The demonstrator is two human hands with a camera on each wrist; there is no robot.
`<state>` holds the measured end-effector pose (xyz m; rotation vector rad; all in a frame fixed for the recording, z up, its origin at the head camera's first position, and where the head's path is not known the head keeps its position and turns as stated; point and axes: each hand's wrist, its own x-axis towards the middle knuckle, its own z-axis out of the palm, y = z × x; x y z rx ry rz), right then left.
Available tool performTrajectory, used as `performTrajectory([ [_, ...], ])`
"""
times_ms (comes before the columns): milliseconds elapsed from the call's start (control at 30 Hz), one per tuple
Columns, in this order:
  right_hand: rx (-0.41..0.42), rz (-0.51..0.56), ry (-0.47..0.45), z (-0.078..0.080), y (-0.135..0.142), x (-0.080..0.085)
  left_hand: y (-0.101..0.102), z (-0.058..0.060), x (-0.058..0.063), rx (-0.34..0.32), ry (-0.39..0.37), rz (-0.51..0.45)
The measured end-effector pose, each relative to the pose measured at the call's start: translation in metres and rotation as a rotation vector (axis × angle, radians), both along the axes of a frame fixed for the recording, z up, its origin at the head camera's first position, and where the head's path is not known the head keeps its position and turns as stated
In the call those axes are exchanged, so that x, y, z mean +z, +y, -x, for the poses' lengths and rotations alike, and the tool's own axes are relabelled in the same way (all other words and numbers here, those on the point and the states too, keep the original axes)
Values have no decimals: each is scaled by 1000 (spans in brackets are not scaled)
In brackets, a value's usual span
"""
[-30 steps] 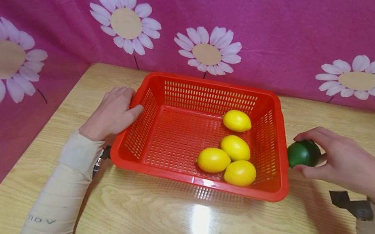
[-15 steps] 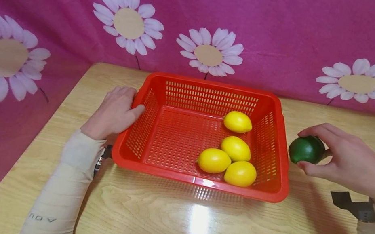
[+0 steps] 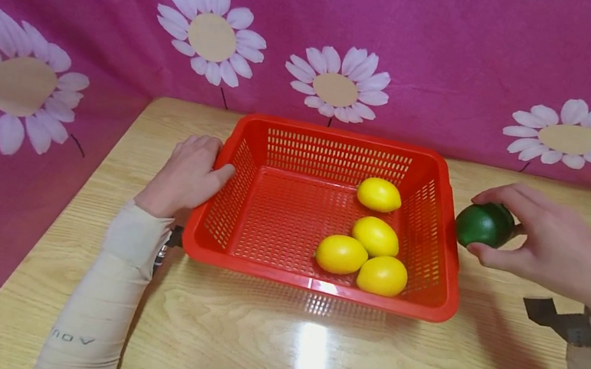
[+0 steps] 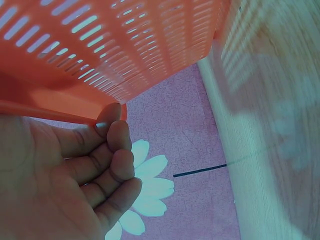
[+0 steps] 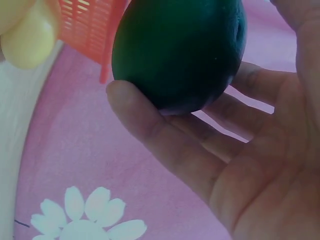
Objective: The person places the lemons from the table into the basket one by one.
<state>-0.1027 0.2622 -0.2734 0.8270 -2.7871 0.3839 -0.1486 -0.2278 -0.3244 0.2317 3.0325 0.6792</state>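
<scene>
A red plastic basket [image 3: 291, 210] with slotted sides stands on the wooden table. My left hand [image 3: 186, 177] grips its left rim, thumb over the edge; the left wrist view shows the bent fingers [image 4: 120, 135] under the rim. Several yellow lemons [image 3: 375, 236] lie in the right part of the basket. Just outside the right rim, my right hand [image 3: 548, 240] holds a glossy dark green fruit [image 3: 483, 226] between thumb and fingers. In the right wrist view, this fruit [image 5: 175, 50] is rounded with a small dimple, and the fingers wrap its far side.
The light wood table [image 3: 224, 341] reaches back to a magenta cloth [image 3: 439, 46] printed with white daisies. The same cloth hangs along the left side. A dark strap piece [image 3: 558, 321] sticks out at the right wrist.
My right hand has moved slightly away from me, up in the head view, with the green fruit in it. The left hand stays on the rim. The head view has shifted a little.
</scene>
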Motion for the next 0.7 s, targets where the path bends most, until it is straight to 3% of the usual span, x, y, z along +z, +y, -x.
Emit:
performTrajectory([
  [133,35,10,35,3,-5,6,-1,0,0,-5,3,-4],
  [333,30,-41,2,9,-16,16,0,0,2,-7,-9,-23],
  [700,85,-25,2,20,-42,34,-1,0,0,-8,14,-10],
])
